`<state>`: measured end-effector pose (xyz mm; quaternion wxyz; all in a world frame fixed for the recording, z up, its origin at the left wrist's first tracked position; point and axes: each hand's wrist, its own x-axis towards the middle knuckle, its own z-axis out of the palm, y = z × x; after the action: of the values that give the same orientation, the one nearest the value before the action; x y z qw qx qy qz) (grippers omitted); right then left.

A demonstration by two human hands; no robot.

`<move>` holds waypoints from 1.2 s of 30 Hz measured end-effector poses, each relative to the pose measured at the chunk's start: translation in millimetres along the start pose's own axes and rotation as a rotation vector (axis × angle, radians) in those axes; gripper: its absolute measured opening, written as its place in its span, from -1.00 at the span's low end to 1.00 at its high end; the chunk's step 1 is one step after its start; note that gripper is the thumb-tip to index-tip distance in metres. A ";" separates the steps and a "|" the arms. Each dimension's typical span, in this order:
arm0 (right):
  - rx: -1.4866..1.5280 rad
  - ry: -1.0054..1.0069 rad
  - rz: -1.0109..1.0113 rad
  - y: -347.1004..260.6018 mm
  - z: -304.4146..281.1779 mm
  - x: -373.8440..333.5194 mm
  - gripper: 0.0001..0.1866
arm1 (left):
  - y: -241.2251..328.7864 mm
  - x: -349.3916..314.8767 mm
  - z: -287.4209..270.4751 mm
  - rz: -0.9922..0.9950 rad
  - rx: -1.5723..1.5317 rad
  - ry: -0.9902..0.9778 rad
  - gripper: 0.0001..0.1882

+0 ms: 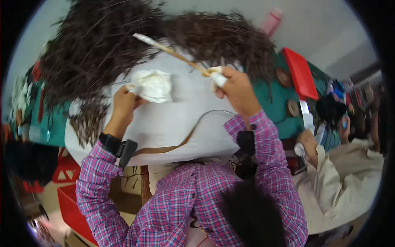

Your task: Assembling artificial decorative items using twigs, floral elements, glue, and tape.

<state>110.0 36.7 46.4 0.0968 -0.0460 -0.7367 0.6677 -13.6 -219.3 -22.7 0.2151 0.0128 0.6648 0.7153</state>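
Observation:
My left hand [122, 106] is closed on the edge of a crumpled white piece [154, 85]; whether it is cloth or paper I cannot tell. It is held over the white-covered table [181, 123]. My right hand [238, 89] grips a thin brown stick [181, 57], which slants up to the left and ends in a white tip. Something cream and white is wrapped at the gripped end, around my fingers or the stick; which one is unclear. A brown strip [175, 147] curves over the cloth between my forearms.
Large heaps of dark twigs, one at the left [98, 45] and one at the right [222, 41], stand along the far side. Rolls of tape [292, 108] and a red tray [299, 74] lie on the green table part [265, 96]. A co-worker's hand [308, 146] is at the right.

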 end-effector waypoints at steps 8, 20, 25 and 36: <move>0.035 0.018 0.055 12.3 -30.9 -26.1 -0.82 | -14.1 39.9 22.1 0.001 -0.055 0.026 -0.78; -0.084 0.019 0.024 28.5 -43.1 -25.1 -0.80 | -39.1 64.3 6.8 0.322 0.406 -0.086 -0.81; -0.085 0.113 0.065 31.1 -64.0 -35.3 -0.80 | -33.4 63.8 43.2 -0.005 0.212 0.094 -0.89; -0.770 -0.001 -0.180 28.9 -49.2 5.5 -0.81 | -23.6 61.0 34.5 -0.063 -0.033 0.101 -0.86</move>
<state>112.8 88.8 22.6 0.1303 -0.0140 -0.9343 0.3314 -51.6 -166.4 -57.6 0.2037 -0.0478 0.6631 0.7187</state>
